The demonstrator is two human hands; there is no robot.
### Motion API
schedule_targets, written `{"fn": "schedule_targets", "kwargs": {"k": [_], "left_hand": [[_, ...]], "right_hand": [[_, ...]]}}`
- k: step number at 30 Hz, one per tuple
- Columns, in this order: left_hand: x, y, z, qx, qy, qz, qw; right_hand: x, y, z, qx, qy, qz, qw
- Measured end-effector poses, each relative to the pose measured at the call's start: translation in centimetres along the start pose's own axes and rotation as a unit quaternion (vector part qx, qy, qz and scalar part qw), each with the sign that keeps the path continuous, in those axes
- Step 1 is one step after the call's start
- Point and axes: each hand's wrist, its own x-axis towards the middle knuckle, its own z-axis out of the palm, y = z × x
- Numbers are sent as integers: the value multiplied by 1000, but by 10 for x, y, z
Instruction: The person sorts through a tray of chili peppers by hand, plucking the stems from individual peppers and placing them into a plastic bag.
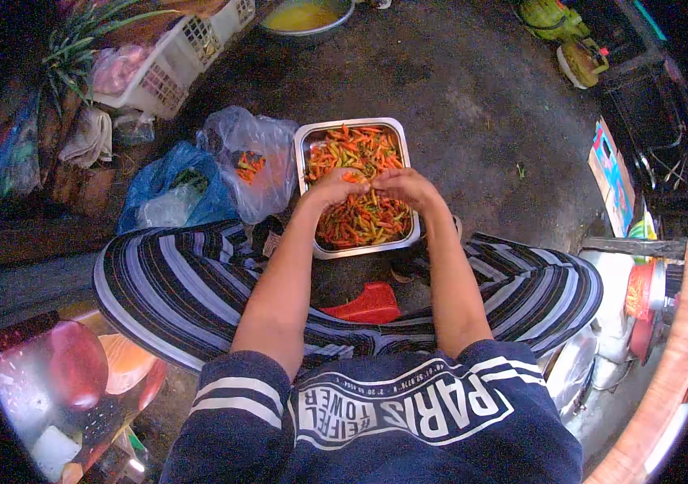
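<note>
A rectangular metal tray (305, 139) full of small red, orange and green chili peppers (364, 226) stands on the floor in front of my crossed legs. Over the middle of it my two hands meet, fingertips close together. My left hand (340, 187) is closed, with an orange chili pepper showing at its fingers. In a pinch, my right hand (408, 188) touches or nearly touches the left fingertips; what it holds is too small to make out. Left of the tray, a clear plastic bag (267, 173) contains more chili peppers.
A blue plastic bag (154, 181) sits beside the clear one. White crates (174, 73) line the upper left, near a basin (307, 18) of yellowish liquid. A red plastic piece (368, 305) lies between my legs. Green gas cylinders (554, 20) stand upper right.
</note>
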Motion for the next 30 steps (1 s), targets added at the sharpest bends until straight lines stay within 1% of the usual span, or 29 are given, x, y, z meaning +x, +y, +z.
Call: {"fn": "schedule_targets", "kwargs": {"k": [1, 2, 4, 5, 7, 8, 10, 11, 13, 14, 15, 16, 17, 19, 20, 23, 25, 26, 27, 28, 29, 30], "left_hand": [[2, -1, -1, -1, -16, 33, 999], [2, -3, -2, -1, -16, 32, 999], [-18, 25, 0, 3, -32, -8, 999], [-19, 26, 0, 2, -33, -9, 999], [-16, 21, -3, 11, -59, 5, 998], [-14, 19, -3, 11, -58, 4, 998], [-6, 5, -2, -69, -58, 35, 995], [-2, -1, -2, -69, -58, 35, 995], [-1, -2, -2, -93, -20, 24, 995], [-2, -3, -3, -93, -21, 25, 995], [-11, 8, -4, -70, 2, 3, 998], [-16, 11, -4, -46, 26, -18, 998], [-18, 13, -2, -46, 26, -18, 998], [-17, 9, 1, -34, 77, 19, 996], [-15, 8, 0, -34, 77, 18, 996], [-7, 0, -3, -40, 77, 18, 996], [-13, 16, 1, -62, 141, -20, 988], [-28, 39, 5, -56, 172, -40, 983], [-23, 36, 4, -57, 170, -38, 983], [-12, 23, 0, -53, 142, -28, 988], [-1, 10, -4, -48, 116, -19, 992], [23, -22, -6, -56, 120, 31, 991]], "right_hand": [[2, 3, -2, 54, -12, 23, 998], [3, 7, -5, 54, -12, 23, 998], [-6, 5, -4, 227, -97, 59, 967], [-9, 6, -3, 227, -96, 60, 967], [-8, 9, 0, 269, -63, 86, 957], [-8, 10, 0, 269, -64, 87, 957], [-8, 12, 0, 314, -102, 79, 941], [-10, 11, 1, 314, -102, 79, 941], [-19, 3, 7, 170, 20, 75, 982], [-13, 11, 5, 169, 20, 75, 982], [-1, 28, 0, -73, 101, -2, 992], [2, 34, -1, -311, 175, -79, 931], [5, 41, 1, -311, 175, -79, 931], [5, 48, 15, -467, 221, -86, 852], [5, 49, 16, -467, 220, -86, 852], [13, 61, 19, -481, 263, -82, 832], [14, 57, 19, -486, 277, -80, 825], [12, 41, 16, -472, 253, -28, 844], [8, 23, 12, -456, 229, 22, 859], [3, 10, 9, -530, 211, -18, 821], [-2, 0, 9, -530, 211, -18, 821], [-5, -7, 7, -416, 181, -27, 891]]}}
